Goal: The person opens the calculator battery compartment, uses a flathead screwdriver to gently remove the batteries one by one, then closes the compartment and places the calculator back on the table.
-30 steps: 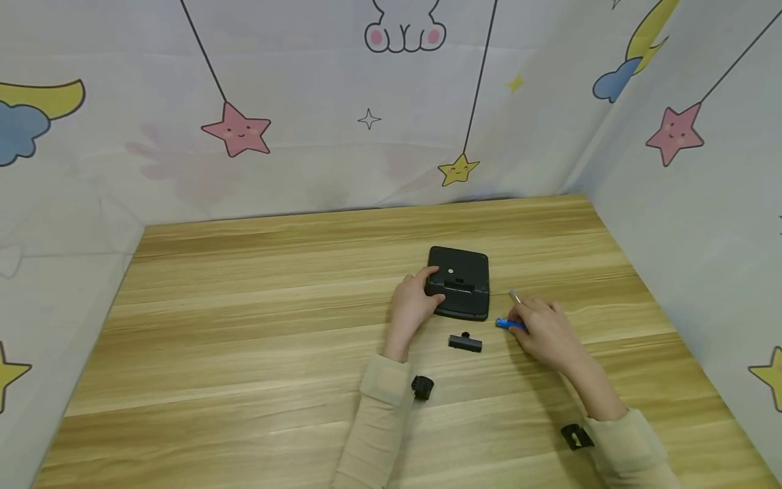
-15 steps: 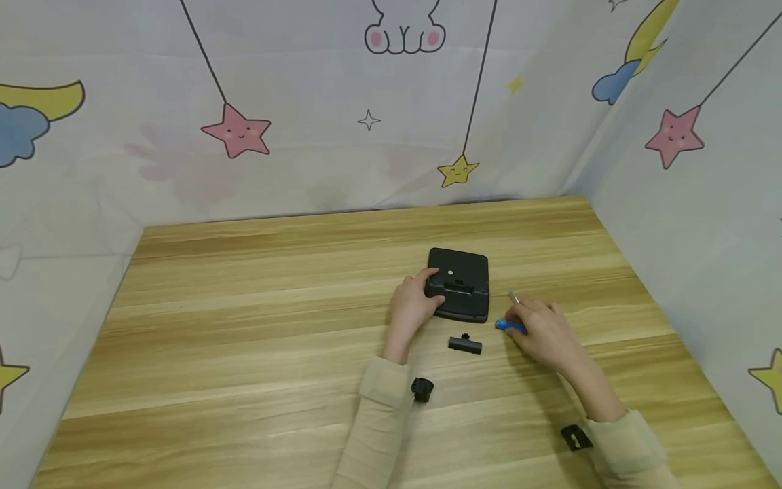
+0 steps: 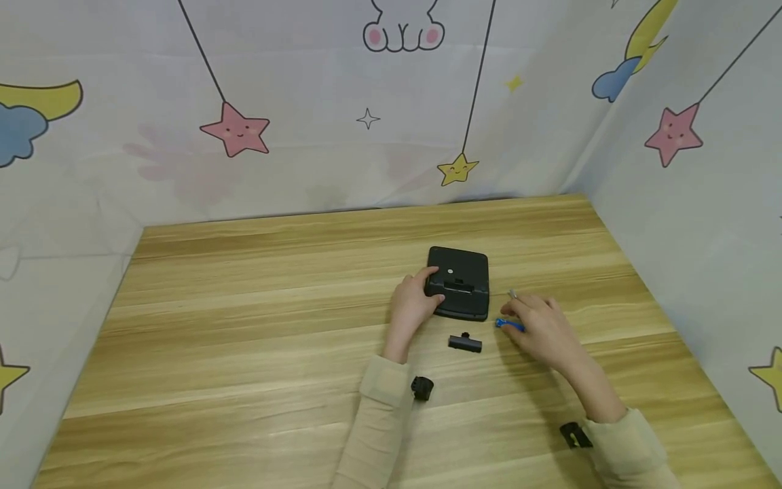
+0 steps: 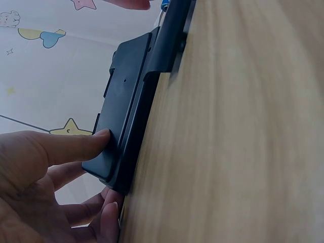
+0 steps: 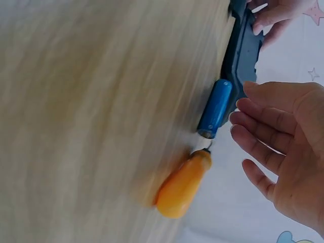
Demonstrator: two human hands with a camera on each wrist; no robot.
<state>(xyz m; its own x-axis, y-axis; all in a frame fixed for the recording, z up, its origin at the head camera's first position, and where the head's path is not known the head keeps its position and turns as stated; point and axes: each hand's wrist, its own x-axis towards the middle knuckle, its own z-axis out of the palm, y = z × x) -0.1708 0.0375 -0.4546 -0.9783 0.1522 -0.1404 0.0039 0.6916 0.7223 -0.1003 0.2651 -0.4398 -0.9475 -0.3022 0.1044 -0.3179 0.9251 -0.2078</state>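
A black calculator (image 3: 461, 272) lies face down, its back with the small battery slot upward. My left hand (image 3: 412, 302) grips its left edge, the thumb (image 4: 81, 147) on the back and the other fingers around the side. My right hand (image 3: 544, 329) hovers by a blue battery (image 5: 216, 109), fingers loosely bent and apart from it in the right wrist view. Beside the battery is a screwdriver (image 5: 182, 185) with an orange handle; the hand hides most of it in the head view. The black battery cover (image 3: 466, 343) rests in front of the calculator.
The wood-grain table (image 3: 244, 339) meets a white patterned cloth (image 3: 305, 163) at the back and on the right. Each wrist carries a black camera mount, the left one (image 3: 422, 388) close over the table.
The right hand's fingers have loosened from the blue battery and lifted slightly, leaving it on the table. The left hand and the calculator stay where they were.
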